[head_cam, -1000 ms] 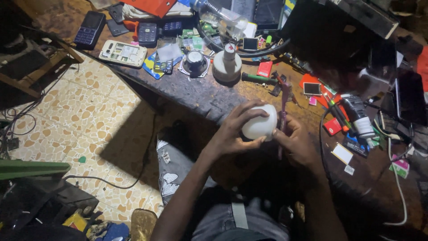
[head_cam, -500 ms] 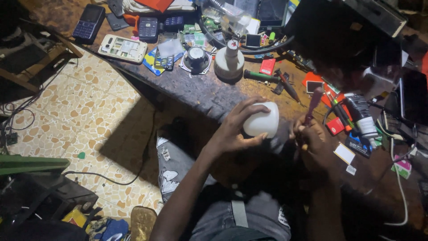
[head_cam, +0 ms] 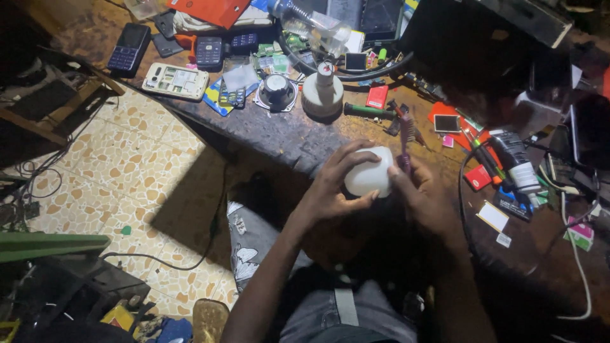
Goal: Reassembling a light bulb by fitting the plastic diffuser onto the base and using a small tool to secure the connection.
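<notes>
The person sits at the edge of a cluttered counter (head_cam: 286, 136), holding a white rounded dome (head_cam: 370, 171), like the cover of a lamp bulb, just in front of the counter's edge and above the lap. The left hand (head_cam: 333, 184) is curled around the dome's near side, fingers spread over the top and thumb beneath, which looks like a grip meant to keep it steady. The right hand (head_cam: 424, 197) is closed on a thin reddish tool (head_cam: 405, 143), perhaps a small brush or driver, that stands almost upright with its lower end against the dome's right side; that hand also touches the dome. The dome is smooth, matt and plain white, brightly lit against the dark surroundings, with no marks that I can make out. On the counter behind, well apart from the hands, stands a white bulb base (head_cam: 323, 95) with its screw cap up, beside a small round speaker (head_cam: 277, 92), several old phones (head_cam: 175, 79), and a green-handled screwdriver (head_cam: 368, 111).
</notes>
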